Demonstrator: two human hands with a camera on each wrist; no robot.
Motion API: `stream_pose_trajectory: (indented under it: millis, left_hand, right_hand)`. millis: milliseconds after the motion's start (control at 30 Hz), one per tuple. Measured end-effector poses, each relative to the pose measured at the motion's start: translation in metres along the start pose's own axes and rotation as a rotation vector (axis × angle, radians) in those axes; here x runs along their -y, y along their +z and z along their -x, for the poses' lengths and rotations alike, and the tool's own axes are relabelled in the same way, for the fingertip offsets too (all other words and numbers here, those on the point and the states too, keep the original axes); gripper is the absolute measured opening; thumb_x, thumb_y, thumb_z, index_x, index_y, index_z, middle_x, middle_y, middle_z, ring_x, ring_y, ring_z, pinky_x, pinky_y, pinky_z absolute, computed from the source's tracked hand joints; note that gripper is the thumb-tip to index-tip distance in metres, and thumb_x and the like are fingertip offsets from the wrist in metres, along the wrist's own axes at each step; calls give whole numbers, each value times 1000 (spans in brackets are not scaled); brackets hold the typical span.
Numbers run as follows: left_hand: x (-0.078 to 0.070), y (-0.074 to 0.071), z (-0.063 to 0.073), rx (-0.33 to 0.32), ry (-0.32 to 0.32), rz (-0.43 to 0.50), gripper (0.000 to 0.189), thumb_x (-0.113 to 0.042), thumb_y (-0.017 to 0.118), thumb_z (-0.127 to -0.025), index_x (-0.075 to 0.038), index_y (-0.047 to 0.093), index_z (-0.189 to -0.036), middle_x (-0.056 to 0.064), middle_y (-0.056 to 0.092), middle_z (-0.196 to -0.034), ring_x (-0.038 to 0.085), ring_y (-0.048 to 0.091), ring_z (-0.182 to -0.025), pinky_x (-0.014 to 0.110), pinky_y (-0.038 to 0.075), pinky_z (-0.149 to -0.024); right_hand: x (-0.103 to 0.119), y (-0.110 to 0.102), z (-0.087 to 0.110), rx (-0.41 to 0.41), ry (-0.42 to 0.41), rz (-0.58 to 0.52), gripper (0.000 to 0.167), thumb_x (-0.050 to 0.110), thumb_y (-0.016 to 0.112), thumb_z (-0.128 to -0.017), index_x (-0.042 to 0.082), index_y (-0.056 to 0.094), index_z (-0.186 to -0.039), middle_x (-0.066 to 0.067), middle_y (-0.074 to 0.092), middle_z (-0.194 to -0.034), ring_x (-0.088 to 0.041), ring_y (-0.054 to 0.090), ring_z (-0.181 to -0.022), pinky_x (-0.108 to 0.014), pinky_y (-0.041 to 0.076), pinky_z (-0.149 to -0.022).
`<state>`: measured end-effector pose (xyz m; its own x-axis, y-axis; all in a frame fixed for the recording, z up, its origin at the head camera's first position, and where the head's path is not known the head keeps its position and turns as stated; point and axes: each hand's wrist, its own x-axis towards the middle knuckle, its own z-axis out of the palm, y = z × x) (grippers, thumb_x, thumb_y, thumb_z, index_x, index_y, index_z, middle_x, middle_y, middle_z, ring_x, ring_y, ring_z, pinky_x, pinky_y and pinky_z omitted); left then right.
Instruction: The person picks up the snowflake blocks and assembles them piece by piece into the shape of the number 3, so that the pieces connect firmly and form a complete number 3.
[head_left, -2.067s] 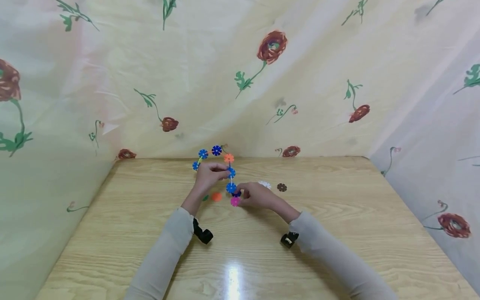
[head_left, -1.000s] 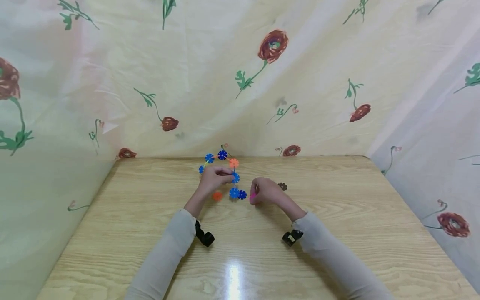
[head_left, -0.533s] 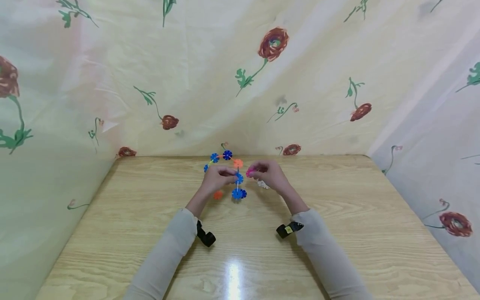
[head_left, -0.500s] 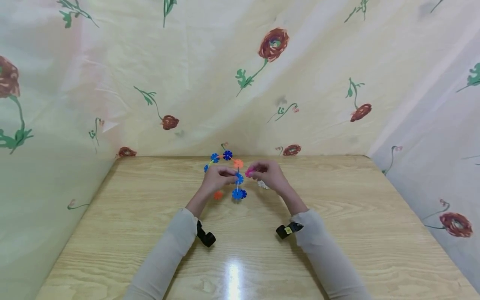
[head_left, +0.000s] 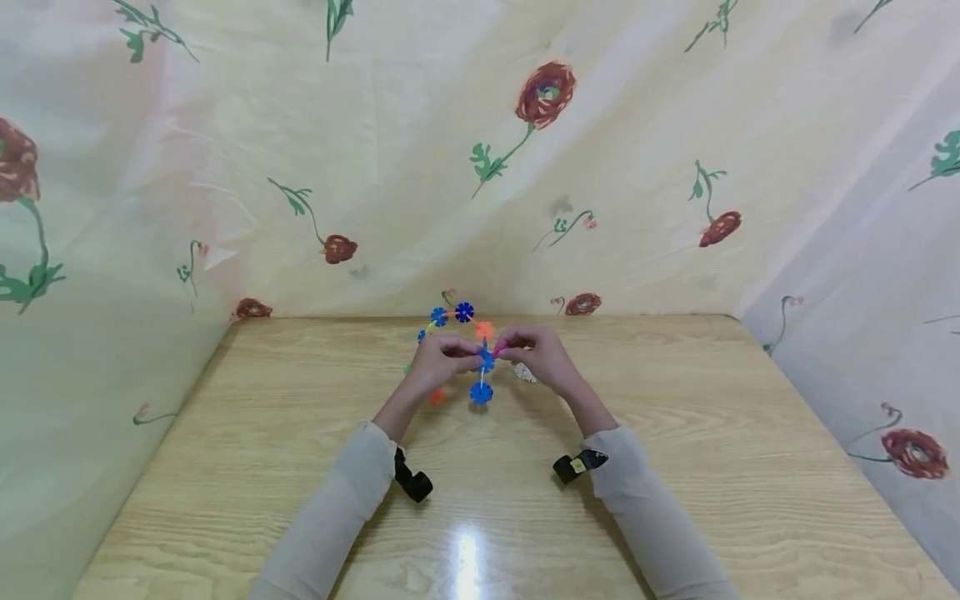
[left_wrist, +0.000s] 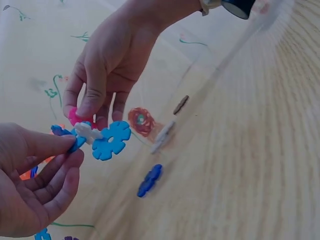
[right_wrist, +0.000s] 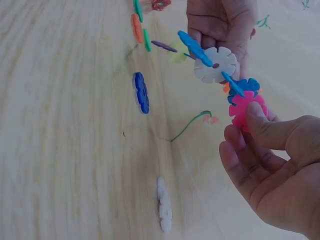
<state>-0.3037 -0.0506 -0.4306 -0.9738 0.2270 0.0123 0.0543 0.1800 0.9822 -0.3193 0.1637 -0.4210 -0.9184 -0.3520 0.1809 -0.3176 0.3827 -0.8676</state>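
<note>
My left hand [head_left: 435, 364] pinches a chain of slotted plastic snowflake discs by a blue disc [head_left: 487, 362] near its lower end. From there the chain hangs to a light blue disc [left_wrist: 111, 141] by way of a white disc [right_wrist: 216, 65]. Higher up it curves back over the left hand through an orange disc [head_left: 484, 330] and a dark blue disc [head_left: 464, 312]. Between thumb and fingers, my right hand [head_left: 542, 357] holds a pink disc [right_wrist: 248, 109]. Its edge is right at the chain, overlapping a blue disc in the right wrist view.
Loose discs lie on the wooden table [head_left: 480, 467]: a white one [head_left: 526, 372] under the right hand, a dark blue one [right_wrist: 141, 93], a brown one [left_wrist: 181, 104] and an orange one [head_left: 437, 397]. Floral cloth [head_left: 420, 167] hangs behind the table and along both sides.
The right hand has picked up the pink disc from the table and raised it to the chain. Holding the chain, the left hand has shifted slightly right.
</note>
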Motion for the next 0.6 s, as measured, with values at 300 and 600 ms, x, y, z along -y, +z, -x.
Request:
stream_pose_trajectory:
  millis: [300,600]
  left_hand:
    - [5,10,-2,-10,-5,-9,16,-4,75,-91,2,76,-107,19,75,-105,32,72,-91,49,61,-88]
    - [5,14,-2,-32,-37,-2,16,-3,73,-93,2,75,-108,18,74,-104,22,71,-86,47,61,-89]
  right_hand:
    - [-4,1,-1,8,1,-13,5,1,71,-94,0,76,-92,-17,74,-95,-18,68,-83,-27,59,-74]
    - [-4,4,-2,-28,40,-49,6,-4,68,-94,-6,74,-94,-23,73,-97,-24,68,-85,-33,62,-78]
